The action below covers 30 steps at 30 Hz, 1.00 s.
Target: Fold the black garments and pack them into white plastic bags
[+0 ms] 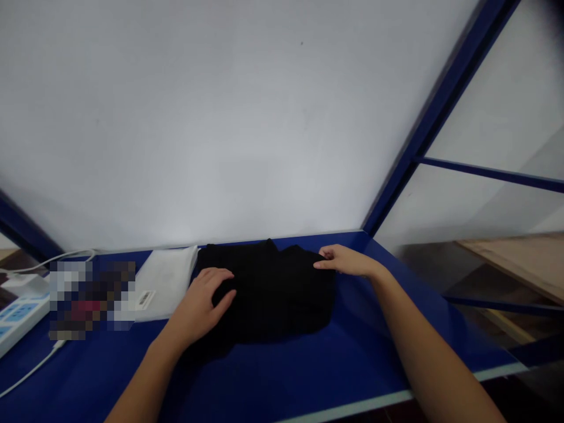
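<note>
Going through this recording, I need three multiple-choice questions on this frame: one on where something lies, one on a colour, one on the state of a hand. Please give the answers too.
1. Where does the flat white package with a barcode label lie relative to the folded black cloth?
A. To its left in the view
B. On top of it
C. To its right in the view

2. What colour is the smooth table top under the cloth?
A. Wood brown
B. Deep blue
C. White

3. How is the left hand placed?
A. Clenched in a fist in the air
B. Holding the package
C. Open and resting on the cloth

Answers:
1. A: the package lies beside the cloth, on the left in the view.
2. B: blue surface shows around the cloth.
3. C: its fingers lie spread on the black cloth.
</note>
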Available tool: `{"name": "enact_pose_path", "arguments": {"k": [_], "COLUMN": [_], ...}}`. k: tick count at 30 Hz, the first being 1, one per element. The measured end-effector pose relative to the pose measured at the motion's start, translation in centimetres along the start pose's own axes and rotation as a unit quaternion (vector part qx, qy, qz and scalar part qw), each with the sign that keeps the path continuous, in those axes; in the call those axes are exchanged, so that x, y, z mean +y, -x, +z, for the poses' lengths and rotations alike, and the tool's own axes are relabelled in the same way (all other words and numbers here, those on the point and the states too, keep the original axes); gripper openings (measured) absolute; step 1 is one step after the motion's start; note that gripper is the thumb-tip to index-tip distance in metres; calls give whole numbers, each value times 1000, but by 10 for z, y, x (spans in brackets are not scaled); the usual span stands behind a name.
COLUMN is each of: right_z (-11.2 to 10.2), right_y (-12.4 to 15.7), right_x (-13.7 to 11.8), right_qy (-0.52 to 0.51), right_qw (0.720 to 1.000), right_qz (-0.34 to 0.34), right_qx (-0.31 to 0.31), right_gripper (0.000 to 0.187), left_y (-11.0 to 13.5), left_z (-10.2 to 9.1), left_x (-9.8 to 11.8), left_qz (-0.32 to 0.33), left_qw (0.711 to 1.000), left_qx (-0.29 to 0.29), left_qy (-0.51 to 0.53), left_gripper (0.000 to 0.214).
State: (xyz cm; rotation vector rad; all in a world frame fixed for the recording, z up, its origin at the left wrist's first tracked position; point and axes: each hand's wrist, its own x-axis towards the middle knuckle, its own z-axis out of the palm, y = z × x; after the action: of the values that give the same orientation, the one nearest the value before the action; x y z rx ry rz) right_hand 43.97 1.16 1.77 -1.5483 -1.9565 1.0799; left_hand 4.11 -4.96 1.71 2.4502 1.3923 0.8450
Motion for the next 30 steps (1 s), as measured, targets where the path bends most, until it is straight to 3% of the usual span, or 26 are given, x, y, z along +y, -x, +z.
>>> {"name": "enact_pose_path", "arguments": {"k": [3, 8, 10, 16, 21, 24, 27, 30], "right_z": [2, 11, 15, 25, 31, 34, 33, 28], "right_y": [-5, -17, -21, -25, -29, -30, -27, -17], "right_x": [3, 7, 6, -1, 3, 9, 7, -5], "right_qy": [-15, -61, -64, -103, -77, 15, 114, 173], "right_qw": [997, 978, 971, 957, 945, 946, 943, 942], "right_qz": [-1, 23, 32, 28, 25, 21, 5, -88], "right_qx": [70, 197, 229, 269, 317, 324, 314, 273], "right_gripper": [42, 36, 35, 30, 25, 15, 8, 11], "left_y": [4, 8, 8, 2, -1, -1, 0, 2], "left_z": [8, 7, 5, 2, 0, -1, 2, 10], "left_x": [-6, -16, -19, -23, -16, -8, 1, 9], "left_qz": [0, -18, -27, -67, -52, -23, 34, 88], "left_qw": [997, 994, 994, 988, 980, 980, 984, 984], "left_qx": [-70, -96, -94, -50, 0, 19, -2, -47], "left_qy": [-27, -40, -47, -127, -191, -198, -176, -149], "left_gripper": [43, 72, 68, 31, 35, 38, 36, 44]}}
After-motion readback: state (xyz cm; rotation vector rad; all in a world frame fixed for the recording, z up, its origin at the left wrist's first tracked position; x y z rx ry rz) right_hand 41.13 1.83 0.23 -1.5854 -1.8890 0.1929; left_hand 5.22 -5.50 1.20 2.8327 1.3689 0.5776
